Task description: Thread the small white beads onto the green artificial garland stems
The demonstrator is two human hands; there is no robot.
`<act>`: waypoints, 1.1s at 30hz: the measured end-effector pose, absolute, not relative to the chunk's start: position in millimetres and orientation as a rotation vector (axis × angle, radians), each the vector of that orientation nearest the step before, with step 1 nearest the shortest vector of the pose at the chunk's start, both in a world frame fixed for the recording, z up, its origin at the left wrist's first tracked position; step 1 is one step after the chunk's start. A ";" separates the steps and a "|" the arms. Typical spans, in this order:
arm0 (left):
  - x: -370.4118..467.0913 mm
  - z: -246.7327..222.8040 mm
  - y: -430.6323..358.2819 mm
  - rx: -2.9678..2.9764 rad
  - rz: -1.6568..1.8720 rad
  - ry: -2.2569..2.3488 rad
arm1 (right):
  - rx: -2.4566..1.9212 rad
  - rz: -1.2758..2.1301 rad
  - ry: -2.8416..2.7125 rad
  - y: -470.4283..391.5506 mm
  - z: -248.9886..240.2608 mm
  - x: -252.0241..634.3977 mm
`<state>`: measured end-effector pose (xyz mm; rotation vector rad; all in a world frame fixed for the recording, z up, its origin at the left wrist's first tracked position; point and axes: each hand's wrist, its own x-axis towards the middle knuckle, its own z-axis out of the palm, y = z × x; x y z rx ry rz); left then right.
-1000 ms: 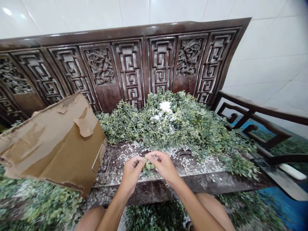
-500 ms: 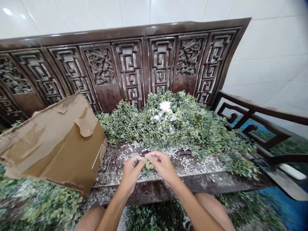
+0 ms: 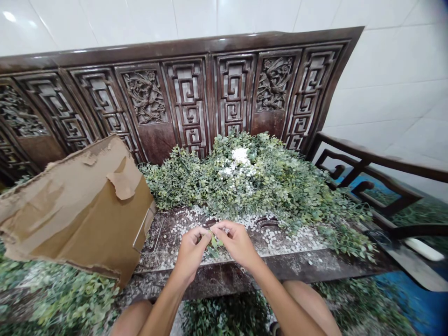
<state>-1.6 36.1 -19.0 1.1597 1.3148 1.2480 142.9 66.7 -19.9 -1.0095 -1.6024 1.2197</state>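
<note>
Over the front of the wooden bench seat, my left hand (image 3: 191, 252) pinches a small green leafy sprig (image 3: 216, 243) between thumb and forefinger. Its leaves hang just below the fingertips and look like artificial foliage. My right hand (image 3: 236, 242) is closed in a pinch, thumb and finger meeting the left fingertips at the top of the sprig. What sits between the right fingertips is too small to make out. Around and behind both hands, many small white discs (image 3: 275, 239) lie scattered on the seat.
A big heap of green foliage (image 3: 196, 184) with a white disc pile (image 3: 241, 156) on it leans toward the carved backrest (image 3: 154, 144). Left stands a torn cardboard box (image 3: 94, 224) beside a bent metal wire (image 3: 142, 228). A dark armrest (image 3: 385, 161) bounds the right. More foliage (image 3: 224, 315) lies below.
Almost nothing differs. Both hands stay together at the sprig, with only a very slight shift of the fingertips.
</note>
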 end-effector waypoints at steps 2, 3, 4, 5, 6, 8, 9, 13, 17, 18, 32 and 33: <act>-1.5 -19.7 36.1 1.159 1.253 1.312 | -1.014 1.198 -1.609 66.1 -20.4 142.4; -1.4 -20.1 36.0 1.162 1.254 1.313 | -1.019 1.188 -1.608 65.6 -20.7 141.9; -1.4 -20.4 36.0 1.168 1.254 1.315 | -1.024 1.178 -1.606 65.2 -21.0 141.5; -1.2 -20.9 36.1 1.177 1.255 1.319 | -1.029 1.166 -1.604 64.8 -21.3 141.0; -1.1 -21.4 36.1 1.186 1.255 1.325 | -1.034 1.156 -1.603 64.5 -21.6 140.6; -0.6 -22.5 36.3 1.202 1.261 1.336 | -1.034 1.141 -1.615 64.5 -22.3 140.1; -0.3 -23.0 36.2 1.206 1.265 1.340 | -1.029 1.137 -1.627 64.8 -22.6 140.0; 1.2 -24.0 35.3 1.172 1.279 1.350 | -1.003 1.139 -1.656 66.6 -22.2 139.9; 1.6 -20.8 35.0 1.094 1.262 1.308 | -0.999 1.158 -1.637 66.5 -18.9 139.5; 1.5 -19.7 35.3 1.068 1.251 1.294 | -1.008 1.162 -1.624 65.9 -18.1 139.4; 6.0 -19.5 38.3 0.927 1.273 1.252 | -1.051 1.046 -1.620 61.9 -24.1 135.9; 6.6 -19.9 37.5 0.918 1.289 1.251 | -1.047 1.045 -1.622 61.6 -23.8 135.9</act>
